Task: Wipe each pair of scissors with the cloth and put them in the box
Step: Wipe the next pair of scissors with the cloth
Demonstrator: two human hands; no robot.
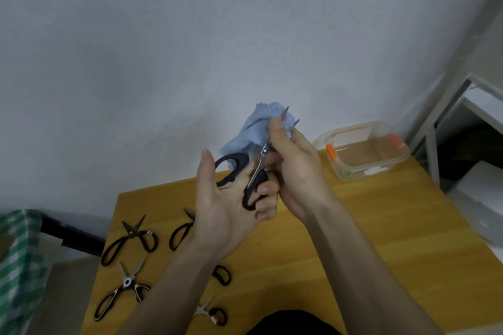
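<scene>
At nine o'clock of the wooden table (353, 239), a green checked cloth (16, 253) is hanging just off the left edge. Moving right, several pairs are lying in wait on the table's left side: black-handled scissors (130, 239), a copper-trimmed pair (119, 294) at their six o'clock, and further pairs partly hidden under the left forearm.

The left hand (226, 198) is gripping the black-handled pair (253, 174) by its handles, fingers curled through the lower loop, thumb raised, blades pointing toward twelve o'clock. The right hand (294, 168) is pinching the blue cloth (258, 128) around the spread blades, whose tips are poking out above the fabric.

To wipe well, I judge the right hand should be drawing the cloth from pivot to tips along the flats, keeping fingertips behind the fabric and off the cutting edges, while the left is holding the handles steady.

The clear box (362, 152) with orange clips is sitting open and seemingly empty at the table's two o'clock corner, close to the far and right edges. The stretch of table between the hands and the box is offering open room for the carry; a white shelf frame (449, 117) is standing just beyond the box.
</scene>
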